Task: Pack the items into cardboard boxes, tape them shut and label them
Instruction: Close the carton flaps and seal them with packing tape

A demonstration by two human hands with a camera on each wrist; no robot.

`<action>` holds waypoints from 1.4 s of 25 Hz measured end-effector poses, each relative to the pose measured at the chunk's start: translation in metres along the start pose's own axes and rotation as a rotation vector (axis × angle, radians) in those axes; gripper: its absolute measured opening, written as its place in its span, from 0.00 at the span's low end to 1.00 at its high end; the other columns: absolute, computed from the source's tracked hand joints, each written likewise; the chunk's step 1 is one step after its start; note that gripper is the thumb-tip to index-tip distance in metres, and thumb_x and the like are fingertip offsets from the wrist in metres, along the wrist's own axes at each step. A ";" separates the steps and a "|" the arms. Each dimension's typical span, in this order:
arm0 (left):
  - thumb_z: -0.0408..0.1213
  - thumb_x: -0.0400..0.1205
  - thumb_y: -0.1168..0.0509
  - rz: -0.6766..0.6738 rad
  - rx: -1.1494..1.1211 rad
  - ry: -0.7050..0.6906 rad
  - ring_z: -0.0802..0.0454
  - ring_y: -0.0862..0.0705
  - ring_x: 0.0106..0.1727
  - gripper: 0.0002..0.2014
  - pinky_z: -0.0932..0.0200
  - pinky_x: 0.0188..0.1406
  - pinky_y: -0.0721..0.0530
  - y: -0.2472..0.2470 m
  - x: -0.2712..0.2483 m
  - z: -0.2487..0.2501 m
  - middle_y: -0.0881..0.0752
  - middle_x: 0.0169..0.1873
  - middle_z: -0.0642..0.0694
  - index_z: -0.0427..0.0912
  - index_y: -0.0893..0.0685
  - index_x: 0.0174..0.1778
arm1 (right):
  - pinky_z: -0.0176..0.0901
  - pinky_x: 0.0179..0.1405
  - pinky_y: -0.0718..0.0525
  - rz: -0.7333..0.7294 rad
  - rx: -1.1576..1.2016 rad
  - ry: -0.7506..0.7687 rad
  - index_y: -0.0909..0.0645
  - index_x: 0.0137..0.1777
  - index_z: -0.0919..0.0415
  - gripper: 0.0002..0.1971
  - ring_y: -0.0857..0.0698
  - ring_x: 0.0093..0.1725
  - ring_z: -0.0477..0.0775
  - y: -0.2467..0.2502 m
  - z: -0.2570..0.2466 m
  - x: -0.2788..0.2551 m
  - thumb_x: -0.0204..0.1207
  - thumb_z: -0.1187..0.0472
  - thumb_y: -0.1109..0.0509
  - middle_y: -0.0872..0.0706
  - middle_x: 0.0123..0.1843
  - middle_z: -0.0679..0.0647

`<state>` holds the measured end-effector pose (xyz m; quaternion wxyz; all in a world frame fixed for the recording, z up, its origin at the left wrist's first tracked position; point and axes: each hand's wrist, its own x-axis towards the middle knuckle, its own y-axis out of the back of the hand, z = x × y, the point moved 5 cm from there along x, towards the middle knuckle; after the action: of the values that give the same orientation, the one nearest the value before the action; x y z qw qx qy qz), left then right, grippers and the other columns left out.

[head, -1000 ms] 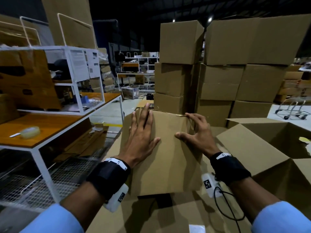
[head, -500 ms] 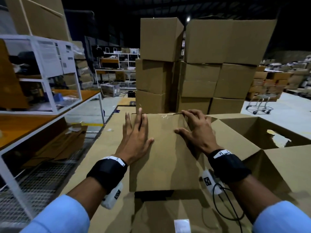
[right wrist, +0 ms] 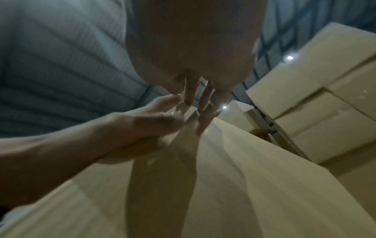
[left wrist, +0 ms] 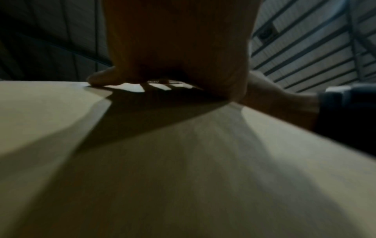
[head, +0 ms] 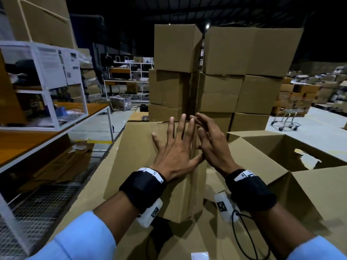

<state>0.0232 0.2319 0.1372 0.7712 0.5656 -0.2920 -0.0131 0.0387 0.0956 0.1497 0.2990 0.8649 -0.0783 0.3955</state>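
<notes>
Dim warehouse; overhead lamps, hard shadows; wrist views blurred; edges warped.

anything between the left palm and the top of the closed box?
Nothing. The left wrist view shows the left hand lying on the closed box, only shadow and slivers of light under the fingers. The head view agrees.

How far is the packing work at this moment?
Done: many closed brown cardboard boxes stand stacked behind. In hand: the left hand presses flat on the closed brown box top; the right hand is open beside it. Left: the open cardboard box on the right.
</notes>
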 end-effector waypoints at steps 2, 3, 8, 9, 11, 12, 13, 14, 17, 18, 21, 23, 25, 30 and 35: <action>0.63 0.83 0.40 0.031 0.002 0.040 0.41 0.67 0.87 0.46 0.09 0.72 0.54 0.012 0.002 -0.002 0.62 0.86 0.53 0.65 0.69 0.85 | 0.49 0.60 0.13 -0.028 0.215 -0.005 0.33 0.81 0.48 0.21 0.21 0.71 0.45 -0.001 -0.005 0.001 0.89 0.60 0.41 0.21 0.74 0.50; 0.57 0.83 0.38 0.029 0.009 0.066 0.40 0.65 0.87 0.46 0.09 0.72 0.49 0.017 0.002 -0.004 0.58 0.85 0.52 0.68 0.67 0.84 | 0.44 0.57 0.12 -0.056 0.304 -0.024 0.32 0.80 0.51 0.21 0.22 0.73 0.42 -0.005 -0.004 0.000 0.89 0.65 0.41 0.22 0.74 0.49; 0.46 0.85 0.38 -0.035 -0.014 0.162 0.39 0.67 0.86 0.42 0.11 0.74 0.48 0.036 -0.008 -0.026 0.63 0.81 0.57 0.68 0.63 0.84 | 0.64 0.72 0.21 -0.197 0.040 -0.137 0.36 0.82 0.46 0.32 0.32 0.77 0.51 -0.034 0.043 -0.018 0.80 0.48 0.28 0.32 0.80 0.48; 0.45 0.84 0.39 -0.022 -0.024 0.163 0.39 0.66 0.86 0.42 0.11 0.74 0.47 0.039 -0.013 -0.030 0.62 0.80 0.58 0.67 0.61 0.85 | 0.67 0.74 0.25 -0.230 0.011 -0.166 0.39 0.83 0.42 0.38 0.34 0.78 0.53 -0.039 0.053 -0.022 0.76 0.38 0.28 0.35 0.82 0.47; 0.46 0.83 0.38 0.045 -0.003 0.146 0.38 0.59 0.87 0.40 0.12 0.71 0.38 0.045 -0.023 -0.038 0.57 0.80 0.56 0.64 0.55 0.85 | 0.70 0.77 0.30 -0.283 0.017 -0.231 0.46 0.84 0.35 0.47 0.38 0.82 0.58 -0.047 0.067 -0.024 0.68 0.27 0.29 0.41 0.85 0.45; 0.48 0.82 0.36 0.083 0.012 0.137 0.37 0.55 0.86 0.39 0.14 0.70 0.33 0.048 -0.026 -0.042 0.54 0.80 0.55 0.63 0.52 0.84 | 0.72 0.78 0.32 -0.308 0.032 -0.267 0.49 0.84 0.32 0.49 0.40 0.83 0.59 -0.048 0.073 -0.024 0.66 0.26 0.28 0.44 0.86 0.44; 0.50 0.81 0.34 0.110 0.025 0.138 0.37 0.51 0.85 0.38 0.16 0.68 0.29 0.050 -0.029 -0.048 0.52 0.80 0.53 0.62 0.49 0.83 | 0.72 0.78 0.33 -0.333 0.068 -0.305 0.50 0.83 0.30 0.50 0.41 0.84 0.60 -0.051 0.075 -0.023 0.65 0.27 0.26 0.47 0.87 0.43; 0.51 0.80 0.32 0.127 0.021 0.143 0.36 0.48 0.85 0.38 0.17 0.68 0.27 0.052 -0.030 -0.053 0.50 0.79 0.52 0.62 0.47 0.81 | 0.71 0.78 0.32 -0.351 0.116 -0.339 0.49 0.83 0.29 0.50 0.41 0.84 0.61 -0.052 0.076 -0.023 0.65 0.30 0.24 0.48 0.87 0.43; 0.51 0.78 0.27 0.168 -0.039 0.141 0.36 0.41 0.83 0.39 0.21 0.68 0.24 0.057 -0.034 -0.067 0.47 0.79 0.50 0.61 0.44 0.79 | 0.58 0.69 0.23 -0.320 0.225 -0.351 0.39 0.81 0.35 0.46 0.34 0.78 0.60 -0.054 0.070 -0.024 0.66 0.37 0.20 0.42 0.81 0.44; 0.49 0.78 0.27 0.183 -0.048 0.128 0.37 0.40 0.82 0.38 0.22 0.68 0.24 0.059 -0.035 -0.070 0.47 0.78 0.50 0.60 0.43 0.79 | 0.56 0.67 0.21 -0.289 0.221 -0.339 0.36 0.79 0.37 0.44 0.31 0.75 0.58 -0.052 0.066 -0.024 0.66 0.39 0.18 0.39 0.78 0.44; 0.47 0.80 0.28 0.190 -0.080 0.102 0.36 0.41 0.84 0.39 0.23 0.71 0.25 0.057 -0.033 -0.077 0.51 0.82 0.52 0.55 0.45 0.81 | 0.58 0.65 0.18 -0.220 0.152 -0.333 0.32 0.78 0.41 0.43 0.29 0.70 0.54 -0.040 0.057 -0.021 0.65 0.39 0.17 0.36 0.74 0.44; 0.46 0.82 0.29 0.158 -0.121 0.105 0.33 0.43 0.86 0.41 0.26 0.76 0.29 0.049 -0.029 -0.079 0.57 0.85 0.55 0.55 0.49 0.84 | 0.57 0.62 0.16 -0.195 0.074 -0.337 0.31 0.78 0.41 0.44 0.29 0.69 0.53 -0.023 0.055 -0.017 0.62 0.35 0.18 0.36 0.74 0.44; 0.45 0.83 0.30 0.134 -0.169 0.105 0.31 0.44 0.86 0.43 0.29 0.79 0.31 0.039 -0.022 -0.077 0.62 0.85 0.59 0.56 0.51 0.86 | 0.57 0.62 0.16 -0.179 -0.012 -0.337 0.31 0.78 0.41 0.46 0.28 0.68 0.54 -0.008 0.055 -0.017 0.60 0.33 0.18 0.36 0.75 0.44; 0.41 0.84 0.29 0.113 -0.284 0.098 0.38 0.41 0.86 0.45 0.50 0.80 0.37 0.013 -0.016 -0.071 0.65 0.86 0.50 0.49 0.53 0.89 | 0.67 0.62 0.15 -0.186 -0.211 -0.370 0.35 0.80 0.40 0.50 0.26 0.70 0.60 0.018 0.057 -0.022 0.58 0.28 0.20 0.38 0.77 0.44; 0.43 0.86 0.33 0.102 -0.198 0.163 0.37 0.56 0.88 0.43 0.45 0.85 0.48 -0.005 -0.019 -0.076 0.72 0.85 0.45 0.43 0.54 0.89 | 0.68 0.62 0.15 -0.227 -0.412 -0.331 0.38 0.81 0.40 0.51 0.26 0.72 0.65 0.018 0.050 -0.018 0.59 0.25 0.24 0.40 0.80 0.48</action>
<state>0.0444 0.3021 0.1103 0.8441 0.4702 -0.2541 0.0432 0.0522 0.0500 0.1193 0.4942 0.8419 -0.1073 0.1885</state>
